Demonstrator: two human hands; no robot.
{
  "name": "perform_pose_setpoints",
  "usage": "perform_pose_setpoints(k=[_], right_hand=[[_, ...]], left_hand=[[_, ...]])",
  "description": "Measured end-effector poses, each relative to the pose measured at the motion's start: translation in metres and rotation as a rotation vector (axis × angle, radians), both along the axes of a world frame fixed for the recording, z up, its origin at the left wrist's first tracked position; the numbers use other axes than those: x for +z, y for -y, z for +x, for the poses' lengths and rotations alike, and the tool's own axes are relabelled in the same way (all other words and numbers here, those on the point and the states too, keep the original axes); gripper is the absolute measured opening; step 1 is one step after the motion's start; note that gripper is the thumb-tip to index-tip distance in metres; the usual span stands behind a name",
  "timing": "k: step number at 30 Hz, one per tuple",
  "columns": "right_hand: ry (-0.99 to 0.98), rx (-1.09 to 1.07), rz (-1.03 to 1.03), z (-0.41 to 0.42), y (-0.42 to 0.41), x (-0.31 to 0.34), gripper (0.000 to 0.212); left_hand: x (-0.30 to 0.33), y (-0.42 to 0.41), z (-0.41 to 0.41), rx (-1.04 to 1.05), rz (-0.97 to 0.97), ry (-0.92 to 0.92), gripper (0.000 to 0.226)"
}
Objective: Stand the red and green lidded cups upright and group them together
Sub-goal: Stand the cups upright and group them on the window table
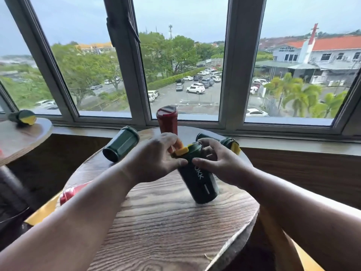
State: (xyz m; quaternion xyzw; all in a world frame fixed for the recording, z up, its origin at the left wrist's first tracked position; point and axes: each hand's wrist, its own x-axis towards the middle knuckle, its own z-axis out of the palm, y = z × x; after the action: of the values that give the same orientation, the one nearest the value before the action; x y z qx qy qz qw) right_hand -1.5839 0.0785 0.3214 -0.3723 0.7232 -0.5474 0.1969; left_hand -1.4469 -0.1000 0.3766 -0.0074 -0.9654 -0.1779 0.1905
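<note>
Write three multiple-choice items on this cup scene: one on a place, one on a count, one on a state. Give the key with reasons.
1. Where does the red cup stand?
A. far side of the round table, by the window
B. on the left side table
C. on the floor

2. How many green cups lie on their sides on the round table?
A. none
B. two
C. four

3. The green cup between the left hand and right hand is:
A. flat on its side
B. upside down
C. tilted, base on the table

Key: 1 A, it stands upright near the sill; 2 B, one far left, one far right; 3 C, it leans, lid uppermost.
</note>
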Motion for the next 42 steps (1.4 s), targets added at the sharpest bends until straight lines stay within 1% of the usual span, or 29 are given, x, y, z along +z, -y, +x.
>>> perform_pose_setpoints(k=[2, 4, 7, 11, 15, 17, 23, 28, 30, 32, 37, 40, 42], right_hand=[[0.009, 0.005, -0.029, -0.001, -0.002, -0.005, 0.095], [-0.015, 0.018, -0.040, -0.001, -0.004, -0.005, 0.097], [-0.044, 0.029, -0.081, -0.001, -0.007, -0.008, 0.085], [-0.043, 0.054, -0.160, -0.002, -0.014, -0.017, 0.064], [-0.054, 0.068, -0.227, -0.004, -0.015, -0.026, 0.066], [-0.061, 0.057, -0.231, -0.004, -0.014, -0.027, 0.067], [-0.126, 0.058, -0.170, -0.006, -0.018, -0.027, 0.072], [-0.146, 0.057, -0.155, -0.003, -0.020, -0.016, 0.065], [-0.208, -0.005, -0.123, 0.000, -0.020, -0.006, 0.062], [-0.297, -0.069, -0.089, 0.004, -0.020, 0.008, 0.055], [-0.672, -0.137, 0.001, 0.023, 0.001, 0.046, 0.049], [-0.804, -0.065, -0.010, 0.053, 0.024, 0.066, 0.045], [-0.846, 0.019, 0.034, 0.077, 0.043, 0.072, 0.043]], left_hand=[[0.000, -0.004, 0.001, -0.007, -0.010, -0.013, 0.027], [0.000, -0.007, 0.001, -0.001, -0.011, -0.021, 0.027], [0.000, -0.010, 0.000, -0.014, -0.028, -0.040, 0.029], [0.003, -0.017, 0.000, -0.076, -0.107, -0.027, 0.031], [0.006, -0.021, 0.000, -0.073, -0.265, -0.027, 0.033], [0.006, -0.021, -0.001, -0.078, -0.292, -0.028, 0.033], [0.003, -0.021, 0.000, -0.113, -0.254, -0.039, 0.033], [0.005, -0.019, 0.000, -0.128, -0.185, -0.044, 0.032], [0.008, -0.017, 0.003, -0.115, -0.157, -0.052, 0.032], [0.012, -0.012, 0.011, -0.075, -0.133, -0.064, 0.032], [0.015, 0.021, 0.055, 0.099, -0.119, -0.083, 0.031], [0.011, 0.053, 0.088, 0.183, -0.082, -0.066, 0.032], [0.003, 0.075, 0.109, 0.223, -0.090, -0.040, 0.032]])
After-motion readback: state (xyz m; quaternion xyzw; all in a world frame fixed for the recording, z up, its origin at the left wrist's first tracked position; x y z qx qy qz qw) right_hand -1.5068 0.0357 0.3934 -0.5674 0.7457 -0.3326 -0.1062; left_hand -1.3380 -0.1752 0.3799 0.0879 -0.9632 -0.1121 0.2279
